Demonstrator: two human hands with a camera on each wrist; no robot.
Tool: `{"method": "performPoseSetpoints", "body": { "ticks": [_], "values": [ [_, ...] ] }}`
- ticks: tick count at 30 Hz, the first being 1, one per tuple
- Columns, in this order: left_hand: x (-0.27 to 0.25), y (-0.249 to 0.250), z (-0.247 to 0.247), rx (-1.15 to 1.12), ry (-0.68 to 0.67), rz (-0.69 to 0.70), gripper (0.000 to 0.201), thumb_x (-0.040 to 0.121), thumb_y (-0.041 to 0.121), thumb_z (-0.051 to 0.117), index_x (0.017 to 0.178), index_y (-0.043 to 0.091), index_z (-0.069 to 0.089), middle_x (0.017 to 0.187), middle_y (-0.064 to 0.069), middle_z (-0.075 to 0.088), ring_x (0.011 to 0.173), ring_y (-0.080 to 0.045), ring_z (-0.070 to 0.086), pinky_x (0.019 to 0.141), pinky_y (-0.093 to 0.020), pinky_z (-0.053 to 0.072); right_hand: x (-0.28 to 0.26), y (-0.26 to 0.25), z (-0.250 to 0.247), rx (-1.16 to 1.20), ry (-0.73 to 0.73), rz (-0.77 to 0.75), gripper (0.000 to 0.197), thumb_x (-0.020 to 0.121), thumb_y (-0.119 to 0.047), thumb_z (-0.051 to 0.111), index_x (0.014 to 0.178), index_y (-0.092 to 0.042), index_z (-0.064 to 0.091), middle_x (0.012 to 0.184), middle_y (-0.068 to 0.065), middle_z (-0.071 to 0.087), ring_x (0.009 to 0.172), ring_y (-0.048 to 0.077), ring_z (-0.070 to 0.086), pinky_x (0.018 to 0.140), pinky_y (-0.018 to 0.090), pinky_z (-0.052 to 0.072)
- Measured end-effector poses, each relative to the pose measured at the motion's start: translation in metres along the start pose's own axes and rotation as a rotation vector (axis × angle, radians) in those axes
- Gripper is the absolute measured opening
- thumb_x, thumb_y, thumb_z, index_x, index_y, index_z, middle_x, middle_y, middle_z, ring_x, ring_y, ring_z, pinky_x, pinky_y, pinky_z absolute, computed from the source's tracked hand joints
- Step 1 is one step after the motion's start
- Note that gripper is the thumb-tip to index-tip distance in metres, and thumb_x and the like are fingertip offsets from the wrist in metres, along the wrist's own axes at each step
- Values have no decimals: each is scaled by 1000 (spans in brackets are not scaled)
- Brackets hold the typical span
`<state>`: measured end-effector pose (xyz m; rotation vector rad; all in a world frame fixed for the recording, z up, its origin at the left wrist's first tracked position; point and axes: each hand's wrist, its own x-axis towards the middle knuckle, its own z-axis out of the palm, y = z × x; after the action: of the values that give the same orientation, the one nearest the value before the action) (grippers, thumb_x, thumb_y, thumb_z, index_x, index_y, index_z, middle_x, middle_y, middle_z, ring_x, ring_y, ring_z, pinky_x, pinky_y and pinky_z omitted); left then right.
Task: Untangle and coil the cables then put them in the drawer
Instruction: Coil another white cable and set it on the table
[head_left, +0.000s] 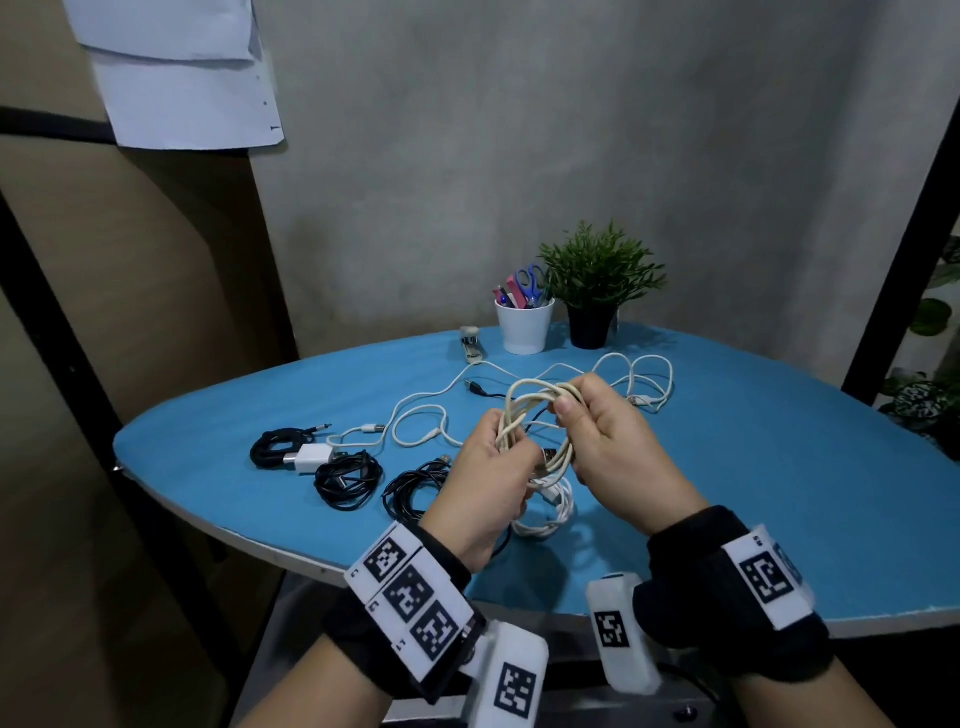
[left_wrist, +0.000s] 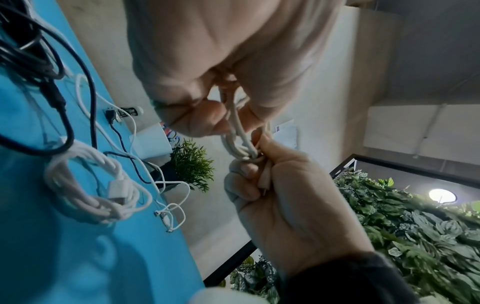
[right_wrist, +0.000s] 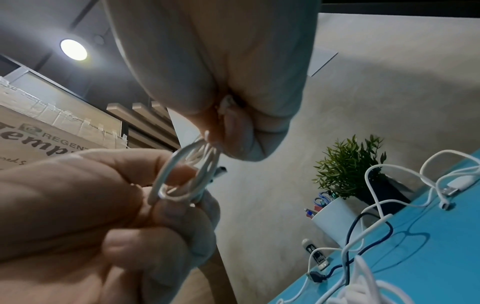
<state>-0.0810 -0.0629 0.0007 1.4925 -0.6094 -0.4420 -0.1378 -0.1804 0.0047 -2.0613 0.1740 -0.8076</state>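
Observation:
A cream cable coil (head_left: 535, 415) is held in the air above the blue table (head_left: 753, 493) between both hands. My left hand (head_left: 511, 449) grips its lower left side, and my right hand (head_left: 563, 402) pinches the top loops. In the left wrist view the coil (left_wrist: 237, 142) runs between the two sets of fingers. The right wrist view shows its loops (right_wrist: 192, 170) bunched at the fingertips. Under the hands a coiled white cable (head_left: 550, 512) lies on the table. Black coils (head_left: 348, 480) (head_left: 415, 491) sit to the left. No drawer shows.
Loose white cables (head_left: 415, 415) (head_left: 644, 379) and a black plug end (head_left: 475, 388) sprawl across the table's middle. A black coil with a white charger (head_left: 306, 457) lies far left. A white cup of scissors and pens (head_left: 523, 325), a potted plant (head_left: 597, 291) and a stapler (head_left: 471, 343) stand at the back.

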Motion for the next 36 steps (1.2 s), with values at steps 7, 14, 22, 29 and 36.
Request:
{"method": "performPoseSetpoints", "body": {
  "ticks": [7, 14, 22, 29, 36],
  "values": [
    [-2, 0, -1, -74, -159, 125, 14, 93, 0, 42, 91, 12, 50, 89, 9, 62, 81, -2, 56, 74, -14, 44, 4, 5, -4, 3, 56, 41, 21, 96, -30, 41, 85, -13, 47, 65, -4, 46, 54, 12, 39, 58, 33, 37],
    [7, 3, 5, -136, -58, 170, 47, 93, 51, 29, 64, 15, 43, 55, 2, 46, 75, -21, 53, 81, -33, 43, 3, 6, -2, 53, 53, 73, 16, 96, -20, 44, 83, -15, 52, 65, -7, 49, 52, 8, 40, 58, 30, 35],
    [8, 3, -6, 314, 68, 221, 52, 96, 47, 33, 57, 14, 42, 43, 6, 48, 60, -24, 55, 68, -37, 46, 3, 4, -10, 146, -31, 128, 26, 97, -23, 45, 80, -15, 62, 47, -10, 39, 45, 11, 37, 47, 25, 31],
    [6, 10, -6, 640, 56, 255, 49, 98, 42, 31, 56, 16, 30, 53, 2, 34, 57, -20, 37, 59, -33, 29, 1, -5, -8, 301, 40, 329, 29, 98, -24, 38, 73, -18, 51, 49, -8, 35, 41, 9, 28, 42, 20, 25],
    [14, 5, -11, 653, 117, 188, 48, 99, 39, 31, 56, 18, 32, 57, -10, 36, 63, -22, 37, 60, -32, 27, -10, -25, -10, 416, -172, 298, 28, 90, 2, 44, 72, -12, 60, 64, 0, 53, 53, 8, 45, 46, 17, 32]
  ]
}}
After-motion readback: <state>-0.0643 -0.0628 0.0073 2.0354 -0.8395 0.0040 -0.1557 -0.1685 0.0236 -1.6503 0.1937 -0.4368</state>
